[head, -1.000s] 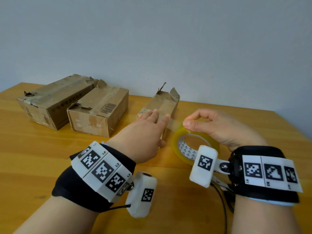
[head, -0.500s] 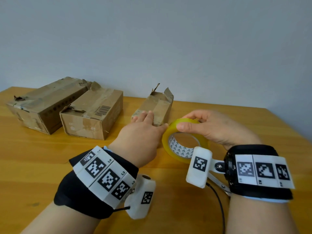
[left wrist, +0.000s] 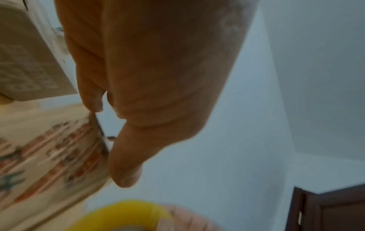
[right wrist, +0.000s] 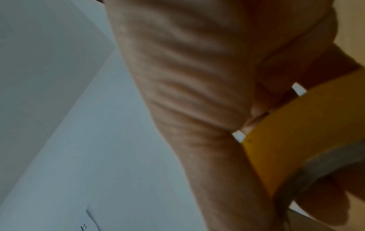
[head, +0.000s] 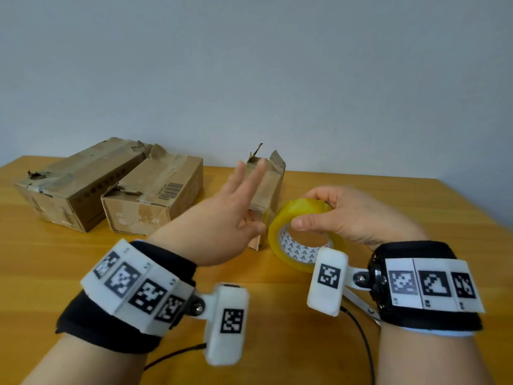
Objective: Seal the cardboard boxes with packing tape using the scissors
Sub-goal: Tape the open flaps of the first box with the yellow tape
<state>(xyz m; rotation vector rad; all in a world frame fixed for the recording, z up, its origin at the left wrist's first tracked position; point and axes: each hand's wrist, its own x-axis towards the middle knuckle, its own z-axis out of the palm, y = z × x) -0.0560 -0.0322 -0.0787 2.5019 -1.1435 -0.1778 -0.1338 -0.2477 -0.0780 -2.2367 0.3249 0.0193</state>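
Left hand (head: pixel 222 218) lifted off box (head: pixel 266 187), fingers (head: pixel 256 173) spread; right hand (head: pixel 347 215) grips tape roll (head: pixel 302 245).

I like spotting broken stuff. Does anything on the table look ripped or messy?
Yes. All three cardboard boxes look battered: the long left box has torn patches on top, the middle box has ragged flaps, and the small box behind the left hand has jagged, torn flaps sticking up.

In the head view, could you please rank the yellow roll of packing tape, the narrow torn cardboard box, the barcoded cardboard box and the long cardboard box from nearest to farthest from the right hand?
1. Yellow roll of packing tape: gripped by the right hand.
2. Narrow torn cardboard box: just left, behind the tape.
3. Barcoded cardboard box: further left.
4. Long cardboard box: far left.
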